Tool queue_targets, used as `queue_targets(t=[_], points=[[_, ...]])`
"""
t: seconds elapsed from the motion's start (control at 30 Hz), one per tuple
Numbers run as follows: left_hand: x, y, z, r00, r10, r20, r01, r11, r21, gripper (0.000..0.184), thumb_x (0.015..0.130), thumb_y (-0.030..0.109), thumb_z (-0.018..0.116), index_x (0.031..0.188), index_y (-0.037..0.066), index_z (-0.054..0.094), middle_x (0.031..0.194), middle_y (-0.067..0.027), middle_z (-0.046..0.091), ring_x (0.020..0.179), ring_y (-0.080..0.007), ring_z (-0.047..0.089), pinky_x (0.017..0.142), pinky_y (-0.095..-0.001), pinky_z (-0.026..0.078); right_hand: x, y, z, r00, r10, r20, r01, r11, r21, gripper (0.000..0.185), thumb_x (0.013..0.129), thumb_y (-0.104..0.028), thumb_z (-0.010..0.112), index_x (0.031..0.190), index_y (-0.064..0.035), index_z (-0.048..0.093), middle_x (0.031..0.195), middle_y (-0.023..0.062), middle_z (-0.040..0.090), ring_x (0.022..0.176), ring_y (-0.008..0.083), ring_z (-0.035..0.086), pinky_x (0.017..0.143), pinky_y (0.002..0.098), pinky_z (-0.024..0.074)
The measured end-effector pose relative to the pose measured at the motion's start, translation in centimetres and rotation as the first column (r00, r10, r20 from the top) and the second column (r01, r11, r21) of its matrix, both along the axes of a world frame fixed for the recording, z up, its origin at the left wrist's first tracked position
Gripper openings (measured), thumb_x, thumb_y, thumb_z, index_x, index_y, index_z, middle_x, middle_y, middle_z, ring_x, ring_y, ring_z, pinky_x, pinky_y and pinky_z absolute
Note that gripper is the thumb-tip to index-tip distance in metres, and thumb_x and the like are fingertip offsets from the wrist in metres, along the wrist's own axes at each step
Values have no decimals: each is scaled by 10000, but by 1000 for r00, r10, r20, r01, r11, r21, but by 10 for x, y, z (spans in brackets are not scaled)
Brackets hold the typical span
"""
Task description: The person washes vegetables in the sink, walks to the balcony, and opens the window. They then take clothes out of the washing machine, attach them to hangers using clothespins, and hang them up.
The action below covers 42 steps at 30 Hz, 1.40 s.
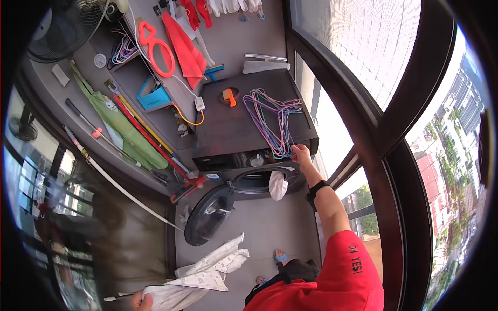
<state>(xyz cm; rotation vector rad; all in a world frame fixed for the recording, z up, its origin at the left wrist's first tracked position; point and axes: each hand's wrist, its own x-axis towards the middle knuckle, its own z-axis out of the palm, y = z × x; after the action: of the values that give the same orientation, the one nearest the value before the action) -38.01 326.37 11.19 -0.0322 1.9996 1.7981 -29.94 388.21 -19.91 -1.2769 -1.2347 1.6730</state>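
My right hand [300, 153] is closed at the lower right end of a pile of colored hangers [272, 116], its fingertips on or beside a hanger. The hangers lie on top of the dark washing machine [223, 124]. At the bottom left, my left hand [142, 301] is wrapped round a white patterned cloth [202, 272], which spreads out to the right. The machine's round door [209, 215] stands open, and a white cloth [278, 185] hangs out of the drum opening.
An orange and black tape dispenser [230, 97] sits on the machine. Left are a green apron [116, 124], poles, a blue box [154, 97] and a fan [67, 28]. A long white pole [122, 186] slants left of the door. Dark-framed windows line the right.
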Motion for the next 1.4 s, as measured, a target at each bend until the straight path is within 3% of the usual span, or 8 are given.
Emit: queue_targets(t=[0.27, 0.4, 0.57, 0.87, 1.13, 1.27, 1.37, 1.4], points=[[8, 2, 2, 998, 68, 6, -68, 995, -78, 205, 872, 117, 553, 978, -58, 550, 909, -123, 591, 833, -223, 587, 708, -325, 470, -36, 6, 44, 941, -102, -322, 118, 992, 31, 140, 813, -147, 582, 824, -7, 590, 535, -19, 430, 418, 73, 361, 375, 231, 273], [10, 1, 4, 993, 118, 23, -116, 991, -64, 179, 872, 102, 548, 964, -52, 558, 903, -117, 596, 826, -220, 590, 704, -325, 472, -58, 8, 85, 985, -148, -83, 169, 917, 363, 160, 819, -146, 571, 821, 12, 592, 537, -23, 445, 417, 83, 387, 383, 234, 271], [11, -15, 2, 997, 77, -5, -77, 997, -20, 174, 875, 110, 552, 966, -38, 563, 905, -111, 597, 830, -213, 586, 710, -330, 475, -54, -8, 146, 950, -297, 91, 169, 740, 651, 225, 835, -206, 528, 871, 4, 604, 715, 186, 610, 699, 331, 604, 647, 400, 449], [15, -31, -5, 967, 256, 9, -256, 966, -44, 210, 883, 134, 547, 1012, -32, 543, 960, -114, 590, 896, -211, 572, 762, -326, 472, -25, -30, 153, 912, -368, 182, 103, 635, 766, 249, 864, -251, 487, 940, -31, 577, 792, 215, 609, 776, 398, 580, 688, 457, 440], [15, -49, -15, 991, 131, 25, -131, 991, 25, 254, 899, 150, 520, 1066, -41, 524, 1021, -129, 584, 924, -212, 574, 783, -311, 471, 12, -26, 116, 760, -560, 328, -58, 444, 894, 186, 891, -185, 463, 957, -22, 523, 799, 214, 609, 715, 390, 586, 610, 447, 451], [22, -38, -1, 991, 135, 15, -134, 990, -36, 253, 914, 164, 490, 1043, -48, 540, 1008, -116, 588, 903, -197, 574, 778, -296, 468, 11, -29, 115, 836, -515, 192, 45, 412, 910, 201, 891, -183, 479, 975, -10, 537, 785, 209, 610, 686, 361, 600, 593, 428, 460], [25, -46, -6, 948, -131, -289, 24, 938, -345, 263, 917, 176, 483, 1033, -50, 549, 997, -105, 591, 887, -178, 568, 762, -277, 462, -8, -17, 89, 920, -363, -146, 331, 523, 785, 200, 885, -182, 517, 940, 3, 570, 610, 38, 554, 489, 149, 504, 470, 274, 395], [26, -44, -2, 968, -88, -235, 17, 958, -286, 268, 918, 181, 481, 1034, -51, 551, 996, -103, 592, 887, -174, 565, 757, -275, 459, -10, -36, 106, 925, -225, -308, 353, 809, 470, 198, 866, -177, 546, 898, 11, 597, 578, -38, 461, 467, 42, 374, 426, 200, 306]])
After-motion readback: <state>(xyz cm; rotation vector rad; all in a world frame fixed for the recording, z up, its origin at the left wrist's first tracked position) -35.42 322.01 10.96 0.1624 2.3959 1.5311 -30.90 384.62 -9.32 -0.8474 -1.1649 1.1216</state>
